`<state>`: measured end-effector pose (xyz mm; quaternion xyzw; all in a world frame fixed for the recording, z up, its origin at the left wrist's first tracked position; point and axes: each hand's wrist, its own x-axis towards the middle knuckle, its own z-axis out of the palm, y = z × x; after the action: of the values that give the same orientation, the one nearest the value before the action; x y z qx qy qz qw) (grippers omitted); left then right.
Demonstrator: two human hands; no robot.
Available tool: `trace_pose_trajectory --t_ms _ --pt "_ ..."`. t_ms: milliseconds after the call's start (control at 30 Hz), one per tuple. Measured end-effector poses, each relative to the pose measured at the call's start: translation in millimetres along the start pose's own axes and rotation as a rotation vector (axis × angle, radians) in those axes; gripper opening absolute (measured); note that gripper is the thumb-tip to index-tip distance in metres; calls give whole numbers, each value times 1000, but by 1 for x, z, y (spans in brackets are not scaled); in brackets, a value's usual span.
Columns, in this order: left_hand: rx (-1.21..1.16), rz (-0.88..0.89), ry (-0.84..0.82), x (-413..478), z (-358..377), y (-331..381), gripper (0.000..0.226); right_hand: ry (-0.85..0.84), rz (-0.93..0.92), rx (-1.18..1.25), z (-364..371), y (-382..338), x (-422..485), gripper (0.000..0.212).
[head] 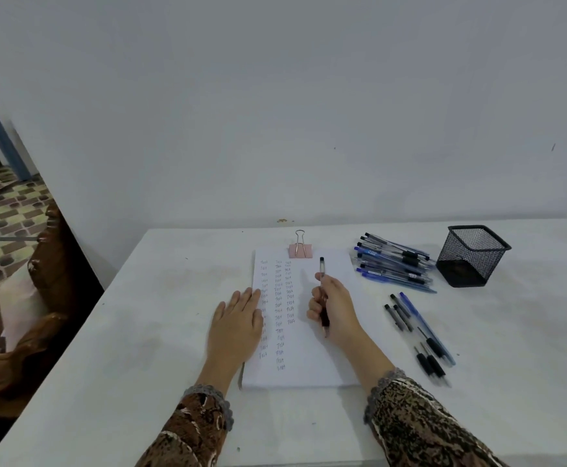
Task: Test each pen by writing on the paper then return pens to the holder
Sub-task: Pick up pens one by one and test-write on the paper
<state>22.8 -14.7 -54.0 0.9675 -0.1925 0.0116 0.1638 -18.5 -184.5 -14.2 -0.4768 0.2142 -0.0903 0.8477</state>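
A white paper pad point(309, 358) lies in the middle of the table, with columns of small written words down its left half. My left hand point(238, 326) rests flat on the pad's left edge, fingers apart. My right hand point(334, 311) grips a black pen point(322, 267) over the pad, tip pointing down toward me, just above the paper. A pile of several pens point(393, 264) lies at the back right. Several more pens point(420, 335) lie in a loose group right of the pad. The black mesh holder point(474, 254) stands beyond the pile, with no pens showing in it.
A pink binder clip point(300, 249) holds the pad's top edge. The white table point(140, 332) ends against a pale wall at the back. Left of the table stands a brown chair point(49, 274) on a patterned floor.
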Motion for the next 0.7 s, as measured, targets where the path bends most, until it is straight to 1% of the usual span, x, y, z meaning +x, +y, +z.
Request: trace_pose_trajectory --t_ms 67,100,167,233,300,367,433,533,600,700 --pt "3 -4 0 0 0 0 49 68 -84 -122 -9 -15 -2 11" --pt "5 -4 1 0 0 1 49 131 -146 -245 -16 -25 -2 14" --pt "4 0 3 0 0 1 49 278 -264 -562 -36 -49 -3 21" --pt "3 0 9 0 1 1 48 361 -318 -886 -61 -71 -2 26" --pt "11 0 12 0 1 0 48 402 -282 -1143 -87 -85 1 26" --pt "11 2 13 0 2 0 49 449 -223 -1284 -111 -91 5 26" --pt "5 3 11 0 1 0 49 464 -131 -1388 -133 -88 11 24" --pt "0 -1 5 0 0 2 48 394 11 -1543 -157 -80 17 22" --pt "-1 -3 8 0 0 2 48 367 59 -1600 -163 -81 20 16" --pt "-3 -5 7 1 1 2 48 408 79 -1636 -163 -90 29 22"
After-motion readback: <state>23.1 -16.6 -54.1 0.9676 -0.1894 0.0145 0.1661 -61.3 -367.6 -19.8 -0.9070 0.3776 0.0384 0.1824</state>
